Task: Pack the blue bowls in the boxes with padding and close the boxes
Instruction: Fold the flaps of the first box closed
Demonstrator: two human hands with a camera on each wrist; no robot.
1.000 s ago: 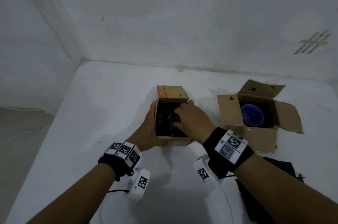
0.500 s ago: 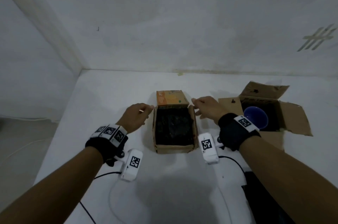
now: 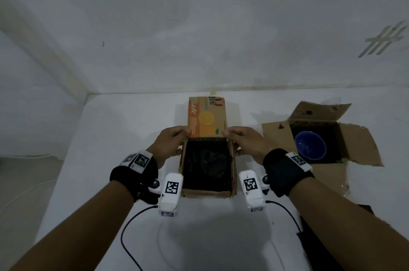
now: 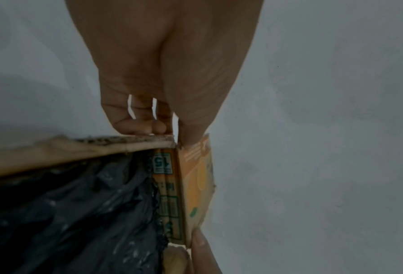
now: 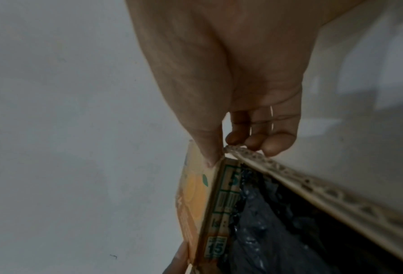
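Observation:
A small cardboard box (image 3: 208,193) stands in front of me, filled with black padding (image 3: 207,164) (image 4: 78,213) (image 5: 277,222); no bowl shows in it. Its orange printed far flap (image 3: 207,116) (image 4: 196,178) (image 5: 194,200) stands upright. My left hand (image 3: 171,144) (image 4: 163,103) pinches the flap's left corner, my right hand (image 3: 243,141) (image 5: 237,118) pinches its right corner. To the right, a larger box (image 3: 327,173) lies with flaps spread, and a blue bowl (image 3: 310,148) sits inside it on dark padding.
The boxes rest on a white table (image 3: 115,160) set into a corner of white walls. More black padding (image 3: 327,239) lies at the near right edge. Thin black cables (image 3: 132,222) trail from my wrists across the table's near part.
My right hand came out of the small box and my left let go of its side. Both hands moved to the far flap, took its corners and raised it upright.

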